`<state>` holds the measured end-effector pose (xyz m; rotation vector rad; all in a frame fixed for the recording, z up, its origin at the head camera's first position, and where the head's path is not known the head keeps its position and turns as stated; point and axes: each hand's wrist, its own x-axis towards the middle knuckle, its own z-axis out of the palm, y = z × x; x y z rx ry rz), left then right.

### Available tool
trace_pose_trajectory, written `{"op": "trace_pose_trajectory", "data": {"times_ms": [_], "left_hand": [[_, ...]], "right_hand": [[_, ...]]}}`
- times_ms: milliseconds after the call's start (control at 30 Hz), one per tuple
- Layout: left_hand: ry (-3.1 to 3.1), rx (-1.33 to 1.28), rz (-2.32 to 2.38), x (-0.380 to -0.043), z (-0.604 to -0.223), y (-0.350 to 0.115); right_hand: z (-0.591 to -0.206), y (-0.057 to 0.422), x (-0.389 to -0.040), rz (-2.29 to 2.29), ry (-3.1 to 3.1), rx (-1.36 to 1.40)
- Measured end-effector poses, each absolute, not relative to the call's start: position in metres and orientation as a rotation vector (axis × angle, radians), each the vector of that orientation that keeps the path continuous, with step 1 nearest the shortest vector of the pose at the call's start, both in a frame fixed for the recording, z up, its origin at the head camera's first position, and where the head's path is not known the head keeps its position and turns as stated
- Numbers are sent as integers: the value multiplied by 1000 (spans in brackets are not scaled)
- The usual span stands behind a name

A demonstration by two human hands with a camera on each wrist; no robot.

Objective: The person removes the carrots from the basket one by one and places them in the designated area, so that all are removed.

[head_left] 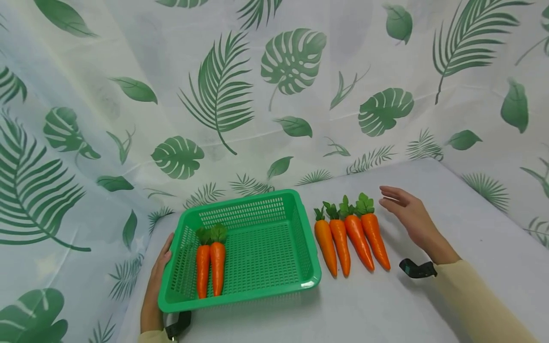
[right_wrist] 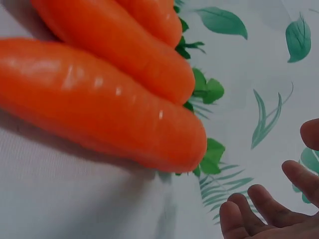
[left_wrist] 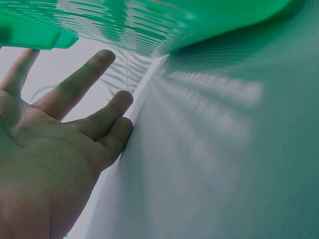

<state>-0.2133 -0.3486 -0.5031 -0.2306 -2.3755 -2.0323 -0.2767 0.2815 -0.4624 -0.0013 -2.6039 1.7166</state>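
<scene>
A green plastic basket (head_left: 240, 297) with slotted walls stands on the table, and two carrots (head_left: 218, 267) with leafy tops lie along its left side. My left hand (head_left: 157, 276) is at the basket's left wall; in the left wrist view its fingers (left_wrist: 79, 87) are extended and spread below the rim. Right of the basket, several carrots (head_left: 359, 240) lie side by side in a row, leaves toward the back. My right hand (head_left: 409, 216) hovers just right of the row, fingers loosely extended, holding nothing. The right wrist view shows the nearest carrot (right_wrist: 109, 109) apart from the fingertips (right_wrist: 232, 216).
A white cloth-covered table (head_left: 360, 309) extends in front of and to the right of the carrots. A white curtain (head_left: 334, 47) with green leaf prints hangs behind and along both sides. Each wrist wears a dark camera mount (head_left: 418, 269).
</scene>
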Motion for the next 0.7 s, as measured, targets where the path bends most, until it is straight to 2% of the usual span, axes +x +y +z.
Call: {"op": "trace_pose_trajectory", "data": {"times_ms": [267, 700], "left_hand": [[-2362, -123, -2020, -205, -504, -347], [-2412, -143, -2052, -214, -501, -347]], "right_hand": [[-455, 259, -280, 1782, -2567, 94], [-431, 217, -281, 1872, -2516, 300]]}}
